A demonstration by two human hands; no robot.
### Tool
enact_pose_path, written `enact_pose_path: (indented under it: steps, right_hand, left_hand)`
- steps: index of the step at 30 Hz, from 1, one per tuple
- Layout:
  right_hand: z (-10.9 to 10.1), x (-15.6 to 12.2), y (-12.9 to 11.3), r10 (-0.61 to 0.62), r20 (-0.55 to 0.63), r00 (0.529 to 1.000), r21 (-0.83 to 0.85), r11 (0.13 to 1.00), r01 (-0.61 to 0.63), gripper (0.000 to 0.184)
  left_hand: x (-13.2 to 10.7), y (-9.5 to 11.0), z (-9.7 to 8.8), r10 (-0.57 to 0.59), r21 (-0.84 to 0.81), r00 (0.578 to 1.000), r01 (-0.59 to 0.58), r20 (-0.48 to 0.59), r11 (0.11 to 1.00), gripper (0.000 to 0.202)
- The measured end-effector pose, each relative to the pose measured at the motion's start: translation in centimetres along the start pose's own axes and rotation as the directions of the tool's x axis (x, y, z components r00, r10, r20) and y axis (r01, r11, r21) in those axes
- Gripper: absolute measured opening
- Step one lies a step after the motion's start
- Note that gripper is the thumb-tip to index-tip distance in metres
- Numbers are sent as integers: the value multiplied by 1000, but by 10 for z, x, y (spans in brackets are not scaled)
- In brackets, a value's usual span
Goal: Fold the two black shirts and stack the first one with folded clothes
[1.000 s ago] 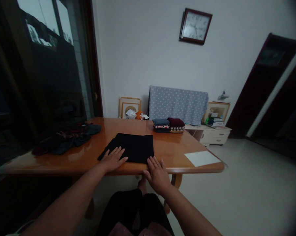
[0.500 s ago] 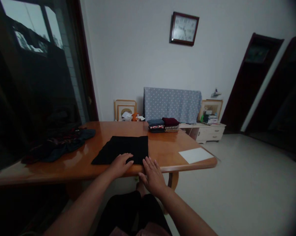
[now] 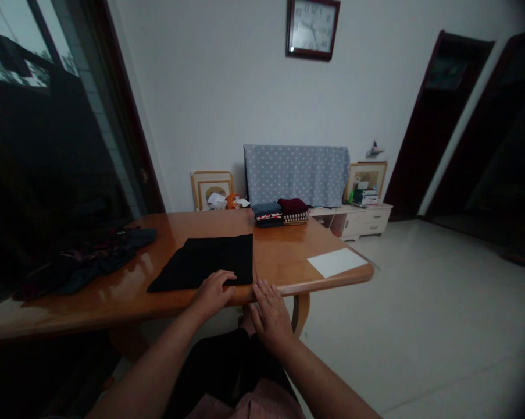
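Observation:
A black folded garment [image 3: 210,259] lies flat on the wooden table [image 3: 284,250], close to its front edge. The far right corner of the cloth sticks up slightly. My left hand [image 3: 213,294] rests on the garment's near edge with its fingers stretched out and lightly bent. Just right of the garment's near right corner, my right hand [image 3: 271,311] lies at the table edge, fingers straight and thumb apart. Neither hand grips anything.
Two stacks of folded clothes [image 3: 280,213] stand at the table's far side. A heap of dark clothes [image 3: 96,256] lies at the left. A white sheet [image 3: 337,262] is near the right corner. Beyond are a white cabinet [image 3: 367,222] and a blue dotted cloth [image 3: 297,174].
My view has turned a little right and down. The right hand, which touched the garment's near right corner, now sits slightly to the right of it. The left hand stays on the near edge.

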State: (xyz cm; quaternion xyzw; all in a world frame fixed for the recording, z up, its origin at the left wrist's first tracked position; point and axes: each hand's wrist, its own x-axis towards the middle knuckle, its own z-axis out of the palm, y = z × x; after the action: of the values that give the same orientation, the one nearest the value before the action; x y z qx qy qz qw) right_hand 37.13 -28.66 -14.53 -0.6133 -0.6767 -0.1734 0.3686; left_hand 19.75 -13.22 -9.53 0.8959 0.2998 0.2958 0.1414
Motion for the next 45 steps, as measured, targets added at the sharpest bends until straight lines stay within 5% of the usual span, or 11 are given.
enact_pose_path:
  steps: [15, 19, 23, 32, 45]
  right_hand:
    - [2, 0, 1, 17, -38, 999, 76, 997, -14, 48]
    - [-1, 1, 0, 30, -39, 999, 96, 995, -26, 47]
    - [-3, 2, 1, 35, -34, 999, 104, 994, -32, 46]
    - [-2, 1, 3, 34, -13, 999, 112, 993, -33, 48]
    - [-13, 21, -3, 136, 20, 991, 124, 983, -137, 38]
  left_hand:
    - [13, -2, 4, -182, -105, 982, 176, -48, 979, 23]
    - [13, 9, 1, -128, 22, 992, 128, 10, 992, 24]
    - [17, 10, 5, -203, 133, 979, 203, -10, 970, 19]
    - [22, 1, 2, -351, -274, 936, 330, -30, 903, 28]
    - [20, 10, 2, -316, -277, 947, 290, -55, 916, 22]
